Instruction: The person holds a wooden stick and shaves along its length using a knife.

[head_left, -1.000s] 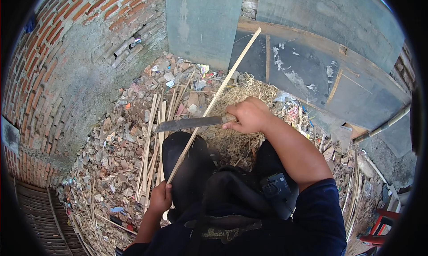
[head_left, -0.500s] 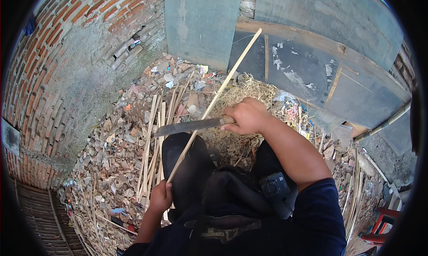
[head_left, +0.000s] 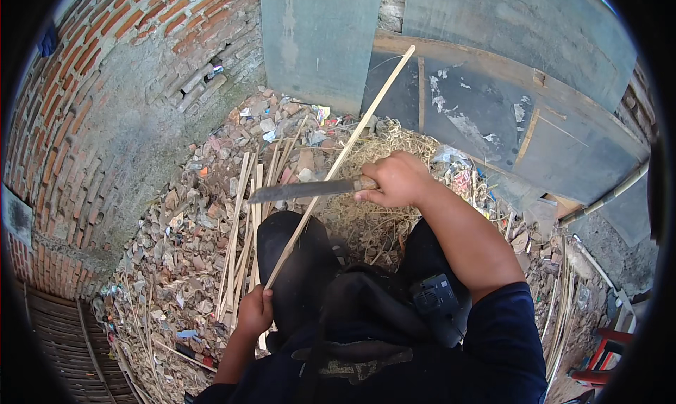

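Note:
My right hand (head_left: 398,180) is closed round the wooden handle of a machete (head_left: 303,191). Its long dark blade points left and lies across a pale bamboo strip (head_left: 352,136). Down by my left knee, my left hand (head_left: 255,310) grips the near end of that strip. The strip slants up over my left thigh, its far end standing near the panels. Beneath the blade and my right hand lies a heap of curly shavings (head_left: 387,150). Several split strips (head_left: 236,228) lie on the ground to the left of my knee.
Stones and litter (head_left: 176,256) cover the ground around me. A brick wall (head_left: 120,122) rises on the left, and blue-grey panels (head_left: 320,45) stand ahead. More strips (head_left: 561,312) lie at the right, near a red object (head_left: 602,358). A bamboo mat (head_left: 67,341) is at the lower left.
My right hand and the machete have shifted very slightly to the right and up along the bamboo strip. My left hand keeps its hold in nearly the same place.

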`<state>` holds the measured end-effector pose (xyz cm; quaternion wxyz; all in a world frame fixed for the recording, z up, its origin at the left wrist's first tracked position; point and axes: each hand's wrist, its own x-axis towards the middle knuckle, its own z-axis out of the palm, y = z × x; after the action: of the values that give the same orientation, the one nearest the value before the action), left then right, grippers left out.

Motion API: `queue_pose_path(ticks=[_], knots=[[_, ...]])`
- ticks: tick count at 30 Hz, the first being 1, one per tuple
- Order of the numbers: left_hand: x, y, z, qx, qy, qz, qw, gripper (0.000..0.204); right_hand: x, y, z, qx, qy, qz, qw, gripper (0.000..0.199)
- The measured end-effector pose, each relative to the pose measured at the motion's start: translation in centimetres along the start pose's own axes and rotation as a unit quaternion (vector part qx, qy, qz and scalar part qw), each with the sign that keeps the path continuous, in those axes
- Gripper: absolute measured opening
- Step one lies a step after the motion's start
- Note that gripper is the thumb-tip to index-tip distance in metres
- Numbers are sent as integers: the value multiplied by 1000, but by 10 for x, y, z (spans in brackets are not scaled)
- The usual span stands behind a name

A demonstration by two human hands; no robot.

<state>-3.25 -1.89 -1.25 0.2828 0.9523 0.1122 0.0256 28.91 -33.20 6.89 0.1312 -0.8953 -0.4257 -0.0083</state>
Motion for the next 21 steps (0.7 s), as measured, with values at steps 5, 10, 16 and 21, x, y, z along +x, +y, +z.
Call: queue_pose_path(ticks=[5,10,16,21], knots=[[-4,3,0,10,9,-12,1000,36,5,11,5,6,19,-82,996,50],[5,4,1,23,11,1,1000,36,0,55,-5,11,72,121,990,52],[-1,2,0,1,17,6,1000,35,-3,12,-10,6,21,17,1000,53],[-13,4,-10,19,6,-1,1000,34,-2,-4,-1,-13,-5,-102,995,53]])
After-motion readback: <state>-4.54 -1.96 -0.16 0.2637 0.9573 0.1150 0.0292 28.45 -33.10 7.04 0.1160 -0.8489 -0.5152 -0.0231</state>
